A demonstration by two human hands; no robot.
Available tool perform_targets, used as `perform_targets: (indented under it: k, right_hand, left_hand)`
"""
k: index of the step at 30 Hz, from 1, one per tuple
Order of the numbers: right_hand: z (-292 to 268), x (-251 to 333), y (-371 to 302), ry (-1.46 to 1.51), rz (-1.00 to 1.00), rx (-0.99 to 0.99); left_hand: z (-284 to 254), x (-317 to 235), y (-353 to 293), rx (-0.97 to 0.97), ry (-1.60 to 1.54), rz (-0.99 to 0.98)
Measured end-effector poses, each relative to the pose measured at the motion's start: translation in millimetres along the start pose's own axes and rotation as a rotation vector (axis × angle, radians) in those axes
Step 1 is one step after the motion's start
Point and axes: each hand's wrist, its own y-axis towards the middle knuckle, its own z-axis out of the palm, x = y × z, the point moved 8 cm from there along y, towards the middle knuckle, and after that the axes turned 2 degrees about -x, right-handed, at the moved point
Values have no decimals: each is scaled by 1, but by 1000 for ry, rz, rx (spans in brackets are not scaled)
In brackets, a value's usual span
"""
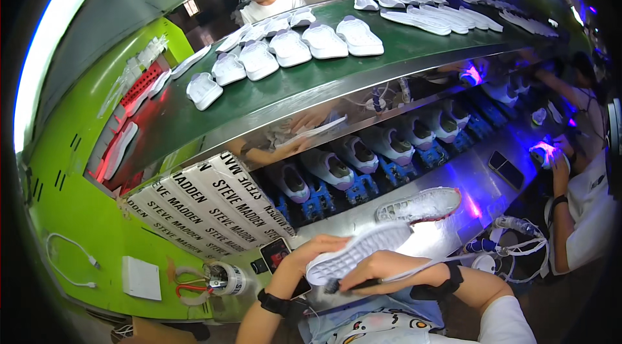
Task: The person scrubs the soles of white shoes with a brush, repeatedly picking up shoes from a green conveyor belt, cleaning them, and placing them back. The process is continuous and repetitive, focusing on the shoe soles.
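Gripped at one edge by my left hand (317,251) is a white shoe sole (369,247), its molded, ridged side facing up. My right hand (370,273) is closed around a small dark-tipped tool that looks like a brush (332,286), with its tip by the near end of the sole. Just beyond the sole, a white and grey sneaker upper (418,206) lies on its side on the metal bench (460,205). Black bands circle both my wrists.
Sneakers (359,153) on blue holders line a lower shelf. Above, a green conveyor (285,81) carries white soles. Printed carton (214,208), phone (278,256), scissors in a cup (223,278) sit left. A dark phone (505,170), cables (518,230) and a co-worker (576,214) are right.
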Motion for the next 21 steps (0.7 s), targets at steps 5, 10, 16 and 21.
perform_targets:
  k: [5, 10, 16, 21]
  right_hand:
    - [-22, 19, -14, -286, -175, -63]
    - [-83, -6, -49, 349, 84, -502]
    - [-67, -33, -31, 588, 345, -834]
    - [-22, 30, -7, -135, -263, -584]
  left_hand:
    - [-5, 16, 19, -2, 128, -331]
    - [9, -1, 18, 220, -675, -40]
    - [58, -17, 18, 128, -1006, 690]
    - [47, -7, 32, 286, -1173, 641]
